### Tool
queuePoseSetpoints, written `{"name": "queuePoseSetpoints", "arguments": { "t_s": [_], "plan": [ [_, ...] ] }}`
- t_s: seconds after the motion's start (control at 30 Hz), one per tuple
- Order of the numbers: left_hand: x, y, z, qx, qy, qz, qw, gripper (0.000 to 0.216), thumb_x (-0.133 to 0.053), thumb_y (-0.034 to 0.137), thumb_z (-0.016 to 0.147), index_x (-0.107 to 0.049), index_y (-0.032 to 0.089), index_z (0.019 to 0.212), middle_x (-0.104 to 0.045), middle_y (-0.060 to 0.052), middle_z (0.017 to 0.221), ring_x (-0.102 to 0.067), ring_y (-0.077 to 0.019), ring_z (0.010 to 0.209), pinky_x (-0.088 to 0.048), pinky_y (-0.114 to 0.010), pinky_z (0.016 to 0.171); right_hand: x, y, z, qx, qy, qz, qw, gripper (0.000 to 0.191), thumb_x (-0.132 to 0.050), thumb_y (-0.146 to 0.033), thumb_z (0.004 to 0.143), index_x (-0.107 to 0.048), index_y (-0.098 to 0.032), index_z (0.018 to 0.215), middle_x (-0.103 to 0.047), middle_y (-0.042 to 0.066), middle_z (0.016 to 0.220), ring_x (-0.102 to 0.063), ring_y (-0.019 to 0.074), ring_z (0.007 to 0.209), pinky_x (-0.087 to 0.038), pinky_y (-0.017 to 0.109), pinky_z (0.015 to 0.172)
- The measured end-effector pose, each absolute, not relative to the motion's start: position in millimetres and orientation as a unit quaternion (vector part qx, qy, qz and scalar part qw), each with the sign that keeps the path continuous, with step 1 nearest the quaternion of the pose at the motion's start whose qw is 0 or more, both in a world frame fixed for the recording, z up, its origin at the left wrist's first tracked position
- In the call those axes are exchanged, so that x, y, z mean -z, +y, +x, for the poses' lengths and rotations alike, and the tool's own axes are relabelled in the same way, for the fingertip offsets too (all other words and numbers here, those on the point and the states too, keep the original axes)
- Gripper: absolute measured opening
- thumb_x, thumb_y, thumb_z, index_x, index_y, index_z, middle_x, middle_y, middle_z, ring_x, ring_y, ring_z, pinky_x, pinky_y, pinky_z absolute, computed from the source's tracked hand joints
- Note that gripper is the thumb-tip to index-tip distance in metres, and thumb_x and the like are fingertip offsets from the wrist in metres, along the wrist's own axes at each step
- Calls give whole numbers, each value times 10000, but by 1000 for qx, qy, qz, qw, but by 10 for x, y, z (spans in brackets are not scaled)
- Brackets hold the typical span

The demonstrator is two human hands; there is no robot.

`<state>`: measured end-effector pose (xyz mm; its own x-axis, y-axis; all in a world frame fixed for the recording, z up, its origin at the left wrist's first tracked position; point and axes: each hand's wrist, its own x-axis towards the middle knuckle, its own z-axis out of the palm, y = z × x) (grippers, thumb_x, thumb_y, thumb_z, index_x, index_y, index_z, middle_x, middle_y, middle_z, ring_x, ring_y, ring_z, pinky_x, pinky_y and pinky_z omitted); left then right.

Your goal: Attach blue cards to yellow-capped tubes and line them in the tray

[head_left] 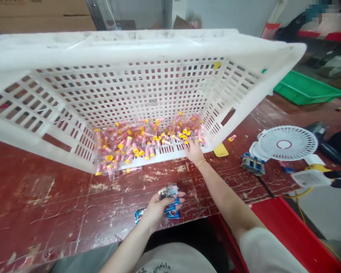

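A large white plastic crate (147, 49) lies tipped with its opening toward me. In its lower part lies a heap of small clear tubes (127, 143) with pink contents and yellow caps. My right hand (193, 151) reaches over the crate's near edge and touches the right end of the heap; its fingertips are partly hidden among the tubes. Nearer to me, my left hand (156, 208) grips a blue-and-silver packet (170, 204) between thumb and fingers. Another blue packet (139, 215) lies on the table beside that wrist.
On the worn red table (110, 204), a loose tube (133, 170) and a yellow card (221, 150) lie by the crate. To the right are a bundle of packets (252, 163), a white fan (287, 143) and a green tray (307, 89). A red surface (290, 231) is below.
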<state>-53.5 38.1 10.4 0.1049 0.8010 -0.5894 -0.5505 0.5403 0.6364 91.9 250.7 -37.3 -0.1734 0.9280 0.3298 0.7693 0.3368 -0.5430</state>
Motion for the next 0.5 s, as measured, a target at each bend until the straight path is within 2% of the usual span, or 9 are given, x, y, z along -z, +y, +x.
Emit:
{"name": "queuePoseSetpoints", "arguments": {
  "t_s": [0.13, 0.2, 0.33, 0.5],
  "plan": [
    [-171, 383, -535, -491, 474, 90, 725, 331, -767, 285, 687, -683, 106, 953, -732, -162, 967, -700, -238, 821, -558, -318, 700, 565, 2737, 677, -116, -747, -588, 289, 244, -545, -243, 793, -575, -95, 985, -404, 248, 1313, -382, 403, 1193, -304, 626, 980],
    [-155, 371, -546, -495, 479, 92, 719, 368, -782, 335, 676, -689, 97, 941, -733, -164, 955, -701, -233, 806, -562, -300, 667, 632, 2595, 744, -120, -754, -578, 290, 225, -563, -277, 793, -574, -113, 947, -405, 228, 1298, -385, 377, 1193, -313, 584, 999],
    [-45, 335, -561, -485, 477, 116, 723, 419, -817, 371, 626, -703, 86, 912, -739, -161, 897, -696, -215, 727, -549, -269, 585, 698, 2250, 984, -163, -786, -498, 328, 160, -579, -273, 789, -593, -155, 896, -450, 161, 1222, -475, 288, 1139, -414, 438, 983],
    [68, 291, -550, -494, 475, 117, 719, 430, -867, 353, 535, -699, 88, 828, -729, -126, 776, -674, -199, 630, -530, -270, 513, 609, 1893, 1051, -267, -758, -459, 379, 135, -559, -258, 808, -595, -180, 913, -527, 128, 1152, -604, 199, 864, -525, 356, 738]
  ]
}}
